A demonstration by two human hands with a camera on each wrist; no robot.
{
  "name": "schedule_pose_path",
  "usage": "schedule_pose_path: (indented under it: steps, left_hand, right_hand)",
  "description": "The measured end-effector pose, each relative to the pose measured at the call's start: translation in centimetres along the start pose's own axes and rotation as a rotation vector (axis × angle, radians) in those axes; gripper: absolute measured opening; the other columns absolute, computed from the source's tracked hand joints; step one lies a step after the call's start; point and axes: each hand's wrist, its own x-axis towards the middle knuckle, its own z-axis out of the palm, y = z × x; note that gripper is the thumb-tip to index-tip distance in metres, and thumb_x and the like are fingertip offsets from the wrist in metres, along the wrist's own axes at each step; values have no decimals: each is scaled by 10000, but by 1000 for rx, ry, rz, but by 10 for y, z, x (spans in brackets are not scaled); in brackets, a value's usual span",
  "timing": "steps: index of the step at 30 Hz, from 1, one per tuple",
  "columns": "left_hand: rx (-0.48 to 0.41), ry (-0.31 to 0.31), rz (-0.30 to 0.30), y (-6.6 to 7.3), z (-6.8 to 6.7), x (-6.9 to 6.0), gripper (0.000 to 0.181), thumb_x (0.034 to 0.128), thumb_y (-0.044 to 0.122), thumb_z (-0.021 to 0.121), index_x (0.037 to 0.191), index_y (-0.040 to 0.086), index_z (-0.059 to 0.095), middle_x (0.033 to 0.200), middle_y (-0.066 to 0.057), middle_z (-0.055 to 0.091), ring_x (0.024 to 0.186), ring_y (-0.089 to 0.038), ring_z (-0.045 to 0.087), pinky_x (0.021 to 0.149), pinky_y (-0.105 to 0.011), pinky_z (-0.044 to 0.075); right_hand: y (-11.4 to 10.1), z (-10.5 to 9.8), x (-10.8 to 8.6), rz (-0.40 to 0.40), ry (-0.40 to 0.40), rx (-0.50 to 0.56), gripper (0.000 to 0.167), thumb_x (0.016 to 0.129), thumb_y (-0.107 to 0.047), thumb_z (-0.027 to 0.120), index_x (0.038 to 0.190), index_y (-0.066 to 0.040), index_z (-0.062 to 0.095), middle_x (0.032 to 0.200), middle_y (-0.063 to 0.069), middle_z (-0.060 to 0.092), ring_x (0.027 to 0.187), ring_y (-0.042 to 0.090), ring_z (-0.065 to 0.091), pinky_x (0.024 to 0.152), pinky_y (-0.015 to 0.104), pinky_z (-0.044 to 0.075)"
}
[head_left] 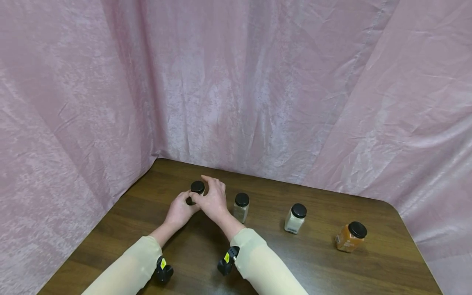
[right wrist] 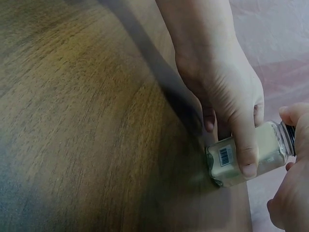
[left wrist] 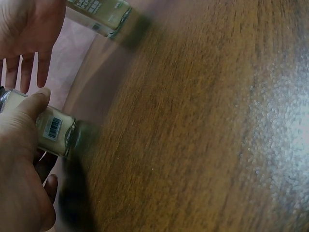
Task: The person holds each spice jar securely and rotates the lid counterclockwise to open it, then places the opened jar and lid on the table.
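Observation:
At the table's far left, my left hand (head_left: 178, 211) grips the body of a spice jar (head_left: 198, 187) with a black lid. The left wrist view shows the jar's pale contents and a barcode label (left wrist: 53, 128), with my left thumb across the glass. The right wrist view shows the jar (right wrist: 269, 141) with its base by the tabletop. My right hand (head_left: 215, 201) is beside the lid, thumb and fingers spread apart. Its fingers look straight in the left wrist view. Whether it touches the lid (right wrist: 290, 137) I cannot tell.
Right of my hands, a jar with greyish-green contents (head_left: 241, 211), a white-filled jar (head_left: 293, 223) and an orange-filled jar (head_left: 347, 239) stand spaced along the brown wooden table (head_left: 273, 250). All have black lids. Pink curtains (head_left: 236, 90) hang behind the table and at its sides.

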Motion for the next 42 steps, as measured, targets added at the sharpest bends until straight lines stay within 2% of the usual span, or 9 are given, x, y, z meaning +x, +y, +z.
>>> schedule_pose_path:
  steps: [6,11,17,24,27,29,35,42]
  left_hand:
    - [-18,2,-32,1,0,-1,362,824,190,844,1128,31,730,1112,-165,668,1057,-338,625,938,-504,489]
    - [-17,6,-27,2,0,-2,360,833,184,844,1128,16,724,1120,-180,665,1054,-344,625,929,-515,489]
    - [-22,-2,-36,3,0,0,376,840,184,847,1149,14,716,1141,-184,665,1086,-349,620,954,-517,481]
    - [-28,-12,-46,5,-1,0,419,841,201,842,1192,18,707,1167,-188,658,1108,-356,612,972,-521,473]
    - [-29,-17,-36,0,-2,-4,395,847,211,841,1179,38,714,1155,-174,659,1087,-348,612,955,-519,478]
    - [-35,-14,-29,-1,-2,-2,380,849,222,843,1168,56,721,1145,-160,659,1074,-338,613,947,-517,481]
    - [-30,-17,-57,-8,-3,-6,352,856,236,837,1151,77,728,1129,-129,656,1064,-308,616,947,-510,482]
    - [-25,-5,-29,-3,-6,-4,334,857,234,835,1128,74,723,1101,-136,658,1041,-320,619,923,-519,486]
  right_hand:
    - [-1,2,0,35,28,-14,621,822,-435,836,1317,-146,598,1335,29,563,1288,250,404,1002,412,424]
    - [-2,4,2,63,42,-41,624,796,-485,851,1249,-146,588,1221,11,573,1221,236,420,948,387,430]
    - [-2,6,4,75,51,-61,611,784,-497,852,1203,-143,583,1184,11,577,1208,230,425,938,374,426]
    - [-3,4,4,71,61,-57,569,794,-455,855,1192,-133,606,1199,23,586,1216,232,425,945,376,428]
    - [-2,6,0,70,61,-48,538,807,-438,852,1188,-140,619,1219,11,579,1220,232,424,955,384,431]
    - [-3,5,1,63,60,-39,519,817,-427,847,1193,-145,627,1243,4,571,1229,233,421,958,390,436]
    - [-3,9,-3,46,30,-28,481,841,-396,829,1209,-148,643,1307,17,554,1279,241,411,994,413,428]
    - [-3,8,0,19,28,-34,440,855,-366,806,1216,-159,661,1322,20,551,1296,243,404,1024,431,402]
